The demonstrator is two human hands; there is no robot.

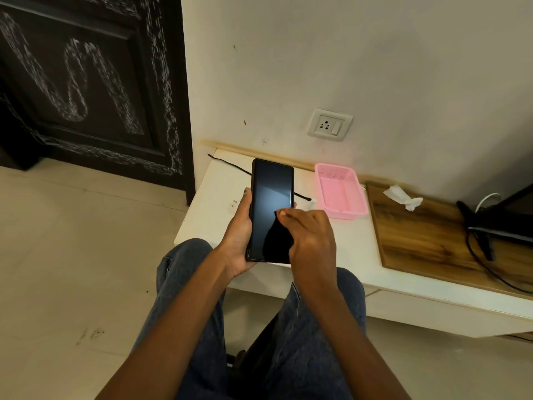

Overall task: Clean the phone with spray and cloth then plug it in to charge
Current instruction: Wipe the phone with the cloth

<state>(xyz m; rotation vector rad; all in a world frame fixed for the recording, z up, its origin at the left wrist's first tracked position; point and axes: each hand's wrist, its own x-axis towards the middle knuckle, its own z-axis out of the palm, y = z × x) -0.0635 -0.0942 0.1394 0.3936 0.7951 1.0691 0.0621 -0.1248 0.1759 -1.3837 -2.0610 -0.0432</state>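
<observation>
Left hand point(239, 241) grips the phone point(271, 209) by its edges, screen up, above the white table's point(219, 209) near-left end. Right hand point(308, 235) presses a dark cloth point(278, 235) onto the glass — cloth mostly hidden, fingers curled round it. Black cable point(227, 163) runs behind the phone — ends hard to make out.

No text legible anywhere (door point(86, 82) chalk marks unreadable).
</observation>
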